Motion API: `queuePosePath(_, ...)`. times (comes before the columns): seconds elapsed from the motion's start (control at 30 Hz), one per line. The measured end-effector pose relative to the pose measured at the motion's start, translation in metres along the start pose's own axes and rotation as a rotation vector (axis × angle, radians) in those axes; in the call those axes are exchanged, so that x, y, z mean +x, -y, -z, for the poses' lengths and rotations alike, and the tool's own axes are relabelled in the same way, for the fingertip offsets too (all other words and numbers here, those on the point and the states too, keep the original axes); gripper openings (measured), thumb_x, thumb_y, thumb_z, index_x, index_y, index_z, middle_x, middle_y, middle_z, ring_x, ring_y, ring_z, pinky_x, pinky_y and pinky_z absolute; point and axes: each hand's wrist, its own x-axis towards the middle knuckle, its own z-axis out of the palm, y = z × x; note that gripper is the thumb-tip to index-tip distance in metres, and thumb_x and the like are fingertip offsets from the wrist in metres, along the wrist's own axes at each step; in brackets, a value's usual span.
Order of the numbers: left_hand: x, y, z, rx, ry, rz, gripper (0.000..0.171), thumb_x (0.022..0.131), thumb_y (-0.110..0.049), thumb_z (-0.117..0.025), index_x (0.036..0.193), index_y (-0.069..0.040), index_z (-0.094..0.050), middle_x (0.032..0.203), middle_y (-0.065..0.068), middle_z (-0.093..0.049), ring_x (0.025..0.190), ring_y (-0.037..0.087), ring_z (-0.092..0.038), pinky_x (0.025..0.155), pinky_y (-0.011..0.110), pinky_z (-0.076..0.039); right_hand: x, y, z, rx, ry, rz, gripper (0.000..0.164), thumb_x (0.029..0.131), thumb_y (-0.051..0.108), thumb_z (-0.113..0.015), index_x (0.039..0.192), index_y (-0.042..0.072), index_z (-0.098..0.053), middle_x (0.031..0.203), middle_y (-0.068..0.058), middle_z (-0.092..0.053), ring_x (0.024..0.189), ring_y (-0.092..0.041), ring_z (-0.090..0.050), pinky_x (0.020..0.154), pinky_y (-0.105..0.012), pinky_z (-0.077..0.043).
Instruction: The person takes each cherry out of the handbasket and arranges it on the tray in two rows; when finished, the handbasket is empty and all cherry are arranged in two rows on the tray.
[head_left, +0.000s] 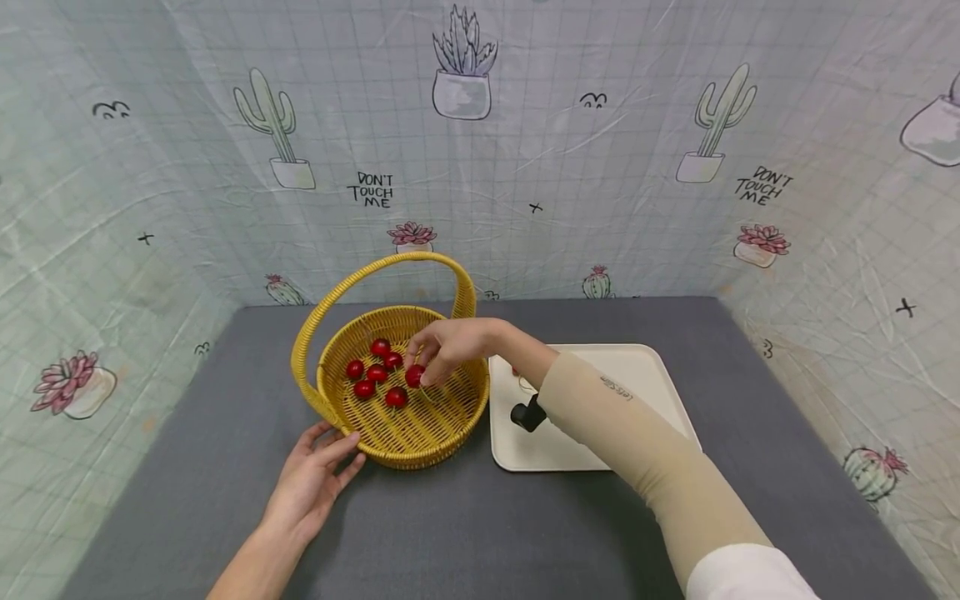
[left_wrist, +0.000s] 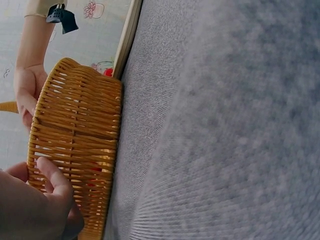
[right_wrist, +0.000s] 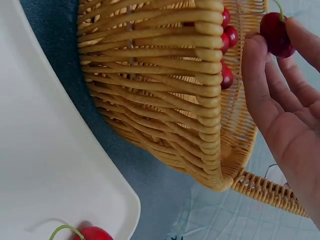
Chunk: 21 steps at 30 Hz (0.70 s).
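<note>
A yellow wicker basket [head_left: 408, 429] with a tall arched handle holds several dark red cherries [head_left: 377, 373] on its left side. Above the basket's inside, my right hand [head_left: 450, 346] pinches one cherry [right_wrist: 276, 35] between thumb and fingertips, its green stem pointing up in the right wrist view. My left hand [head_left: 318, 479] grips the near-left rim of the basket by the foot of the handle. In the left wrist view its fingers [left_wrist: 55, 180] lie against the woven outer wall, with another digit at the rim.
Right of the basket lies a cream rectangular tray [head_left: 637, 392], partly hidden behind the right forearm. A red cherry [right_wrist: 95, 233] with a stem is on it. A black wrist camera [head_left: 528, 412] hangs above the tray. Patterned cloth [head_left: 540, 150] walls the grey table.
</note>
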Motion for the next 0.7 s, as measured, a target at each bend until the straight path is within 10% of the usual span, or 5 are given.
queuePosePath(0.7, -0.002, 0.0, 0.0, 0.002, -0.008, -0.005, 0.047, 0.106, -0.006, -0.058, 0.138, -0.019, -0.025, 0.121, 0.0, -0.047, 0.105, 0.01, -0.059, 0.093, 0.029, -0.056, -0.061, -0.03, 0.003, -0.04, -0.22, 0.15, 0.038, 0.097, 0.007, -0.071, 0.134, 0.003, -0.064, 0.127, -0.007, -0.066, 0.119, -0.036, -0.062, 0.098, -0.036, -0.056)
